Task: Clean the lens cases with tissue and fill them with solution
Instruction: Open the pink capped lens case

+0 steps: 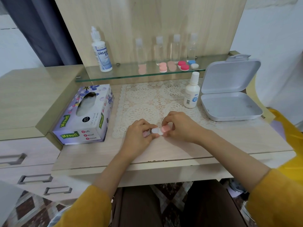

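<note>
The left hand (139,133) has a snug grip on the white side of one lens case (157,131). The right hand (180,126) pinches its pink cap (166,129). The case is at the front of the desk (164,149). Hold it flat and twist gently, I think. The tissue box (85,115) is near.

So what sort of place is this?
Likely a dressing table at home: wooden drawers, a lace mat, a glass shelf with small bottles, and a tissue box. The left hand and right hand hold a lens case.
</note>
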Tool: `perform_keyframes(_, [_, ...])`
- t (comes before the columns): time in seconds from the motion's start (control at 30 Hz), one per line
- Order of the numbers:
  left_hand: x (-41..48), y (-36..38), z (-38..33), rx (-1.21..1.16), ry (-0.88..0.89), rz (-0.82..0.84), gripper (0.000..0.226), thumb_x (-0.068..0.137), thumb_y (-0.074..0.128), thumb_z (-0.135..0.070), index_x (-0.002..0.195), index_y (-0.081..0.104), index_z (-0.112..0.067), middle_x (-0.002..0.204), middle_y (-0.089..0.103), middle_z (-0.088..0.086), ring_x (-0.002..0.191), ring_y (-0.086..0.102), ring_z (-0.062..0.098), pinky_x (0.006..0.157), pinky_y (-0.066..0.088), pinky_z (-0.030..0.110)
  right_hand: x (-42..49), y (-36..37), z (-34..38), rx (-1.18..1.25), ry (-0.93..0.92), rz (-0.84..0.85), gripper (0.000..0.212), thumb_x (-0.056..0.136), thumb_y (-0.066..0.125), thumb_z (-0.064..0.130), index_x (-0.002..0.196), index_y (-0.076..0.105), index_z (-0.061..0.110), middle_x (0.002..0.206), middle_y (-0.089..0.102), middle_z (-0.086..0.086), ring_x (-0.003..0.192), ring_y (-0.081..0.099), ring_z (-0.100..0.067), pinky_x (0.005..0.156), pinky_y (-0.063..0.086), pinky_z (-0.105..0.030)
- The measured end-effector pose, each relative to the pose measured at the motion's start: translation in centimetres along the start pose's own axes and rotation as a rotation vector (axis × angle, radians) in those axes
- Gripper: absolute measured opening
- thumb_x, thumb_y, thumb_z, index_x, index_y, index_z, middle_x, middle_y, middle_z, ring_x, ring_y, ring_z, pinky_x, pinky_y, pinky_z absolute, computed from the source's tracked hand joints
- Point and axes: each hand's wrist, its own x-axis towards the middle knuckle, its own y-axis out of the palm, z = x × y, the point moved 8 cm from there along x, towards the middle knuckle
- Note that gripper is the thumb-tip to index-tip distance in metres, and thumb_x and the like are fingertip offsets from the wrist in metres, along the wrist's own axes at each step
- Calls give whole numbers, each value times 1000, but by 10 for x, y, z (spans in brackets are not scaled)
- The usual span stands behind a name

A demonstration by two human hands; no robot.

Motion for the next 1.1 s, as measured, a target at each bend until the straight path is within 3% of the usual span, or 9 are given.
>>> perform_keyframes(0.13, [-1, -2, 0, -5, 6, -2, 27, 73, 75, -24, 99, 72, -16, 83, 55, -8, 83, 52, 12, 75, 39, 22, 1, -1, 3, -14, -3, 34, 32, 78, 66, 16, 110, 65, 19, 102, 54, -4, 82, 44, -12, 69, 33, -20])
perform_keyframes(0.3, [0, 1, 2, -6, -13, 17, 29, 75, 74, -26, 102, 71, -17, 83, 52, -13, 85, 49, 8, 75, 34, 11, 2, 3, 0, -101, 63, 39, 32, 79, 67, 34, 94, 58, 7, 94, 46, -3, 86, 45, -19, 68, 32, -24])
perform_keyframes(0.4, [-1, 0, 2, -16, -17, 15, 28, 75, 74, -25, 101, 71, -16, 81, 51, -15, 85, 49, 8, 74, 33, 9, 2, 1, 5, -159, 6, 64, 22, 85, 60, 23, 104, 61, 13, 97, 49, -3, 89, 47, -19, 68, 33, -25])
perform_keyframes(0.5, [-1, 0, 2, -24, -23, 15, 29, 75, 74, -24, 102, 71, -15, 84, 52, -13, 86, 49, 8, 75, 33, 9, 1, -3, 9, -149, -48, 71, 28, 85, 54, 10, 110, 64, 19, 92, 48, 2, 83, 42, -13, 64, 34, -22])
perform_keyframes(0.6, [-1, 1, 2, -16, -28, 25, 29, 76, 73, -24, 104, 70, -16, 87, 53, -11, 87, 48, 7, 75, 33, 8, -1, -11, 7, -135, -47, 37, 28, 84, 57, 12, 110, 65, 18, 89, 48, 5, 78, 39, -10, 57, 29, -16])
perform_keyframes(0.83, [-2, 0, 3, -44, -41, 28, 28, 74, 74, -22, 101, 71, -19, 87, 55, -10, 89, 52, 10, 79, 38, 18, -16, -20, -14, -94, 66, -17, 23, 84, 57, 19, 105, 64, 13, 101, 63, -3, 83, 51, -14, 74, 44, -29])
perform_keyframes(1.1, [-3, 0, 5, -87, -68, 34, 27, 73, 76, -22, 99, 71, -21, 89, 58, -8, 90, 54, 10, 83, 41, 25, -18, -14, -21, -78, 101, -59, 32, 79, 65, 31, 105, 65, 14, 102, 56, -1, 89, 48, -15, 69, 36, -25])
